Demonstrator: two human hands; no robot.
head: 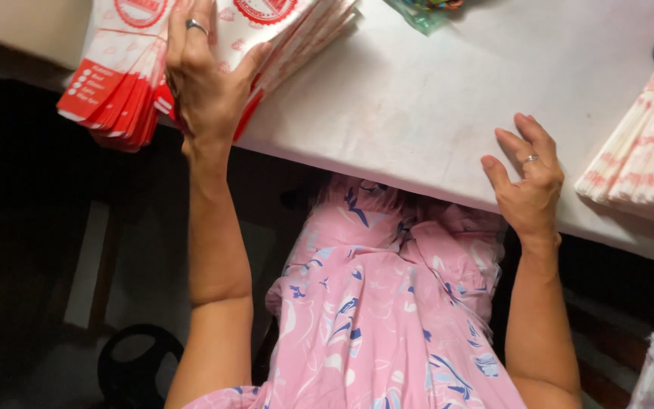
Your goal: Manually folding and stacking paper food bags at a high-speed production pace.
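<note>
Here, left hand (207,79) fingers gripping fanned paper bags (126,72), long axis toward table edge, right hand (527,182) fingers spread.

We wear a pink dress (387,303) printed with blue and white leaf shapes, its short sleeves leaving our arms bare. A silver ring (196,26) sits on our left hand (206,83), another ring (530,159) on our right hand (527,185).
</note>
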